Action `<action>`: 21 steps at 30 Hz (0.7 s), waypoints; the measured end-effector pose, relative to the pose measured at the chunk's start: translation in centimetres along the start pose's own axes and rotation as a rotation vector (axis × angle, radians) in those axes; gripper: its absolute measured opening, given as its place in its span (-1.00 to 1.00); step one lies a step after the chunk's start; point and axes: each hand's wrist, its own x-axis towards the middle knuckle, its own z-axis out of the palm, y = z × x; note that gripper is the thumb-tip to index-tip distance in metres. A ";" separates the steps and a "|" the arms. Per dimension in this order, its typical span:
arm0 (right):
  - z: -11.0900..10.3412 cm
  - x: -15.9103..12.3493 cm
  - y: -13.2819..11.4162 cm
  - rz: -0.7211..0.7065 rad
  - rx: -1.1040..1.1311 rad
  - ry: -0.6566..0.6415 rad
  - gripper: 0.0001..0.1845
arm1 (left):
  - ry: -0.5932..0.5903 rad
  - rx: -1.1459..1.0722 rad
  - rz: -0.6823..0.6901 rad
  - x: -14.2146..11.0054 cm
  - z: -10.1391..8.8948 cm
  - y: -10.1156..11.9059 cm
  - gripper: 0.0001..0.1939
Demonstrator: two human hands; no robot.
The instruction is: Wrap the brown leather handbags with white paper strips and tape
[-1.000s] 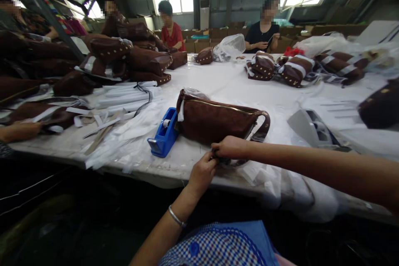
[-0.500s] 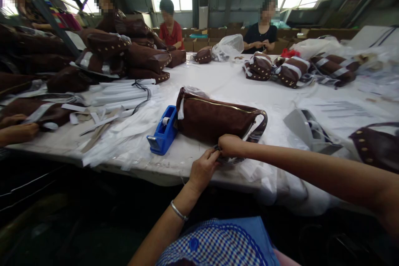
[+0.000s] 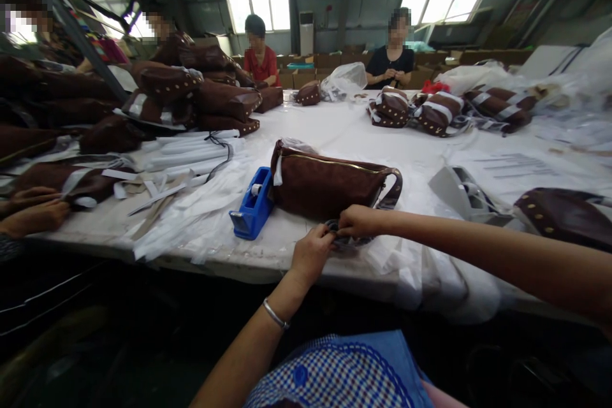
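Note:
A brown handbag [image 3: 325, 186] with a gold zipper along its top lies on the white-covered table in front of me. Its studded strap [image 3: 394, 187] loops from the right end down toward the table's front edge, partly wrapped in something clear or grey. My left hand [image 3: 312, 254] is closed, pinching the wrapped strap at the bag's front. Right beside it, my right hand [image 3: 359, 222] has its fingers closed on the same strap. Their fingertips nearly meet, and the exact grip is partly hidden. A blue tape dispenser [image 3: 252, 205] touches the bag's left end.
White paper strips [image 3: 184, 226] and white rolls [image 3: 191, 153] lie left. Stacked brown bags [image 3: 224, 99] rise behind them. A grey dispenser [image 3: 461, 194] and a studded bag [image 3: 559, 213] sit right. A co-worker's hands [image 3: 38, 207] work at far left; others sit across.
The view has shifted slightly. My hands stay together at the strap, and the strap's loop at the bag's right end looks narrower. The bag stays in place.

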 end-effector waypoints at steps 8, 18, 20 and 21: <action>2.9 -2.7 2.4 -0.341 -0.238 0.244 -0.60 | -0.015 -0.008 0.006 0.5 -0.1 -0.1 -0.79; 6.4 -1.3 0.6 -0.010 0.085 0.453 -0.83 | -0.003 0.022 0.036 -0.2 0.3 0.4 -0.74; 6.8 -1.5 0.2 0.022 0.110 0.483 -0.80 | -0.004 0.037 0.016 -0.2 0.4 0.5 -0.77; 6.7 -1.6 0.1 0.024 0.126 0.482 -0.78 | -0.007 0.046 0.007 -0.2 0.4 0.5 -0.78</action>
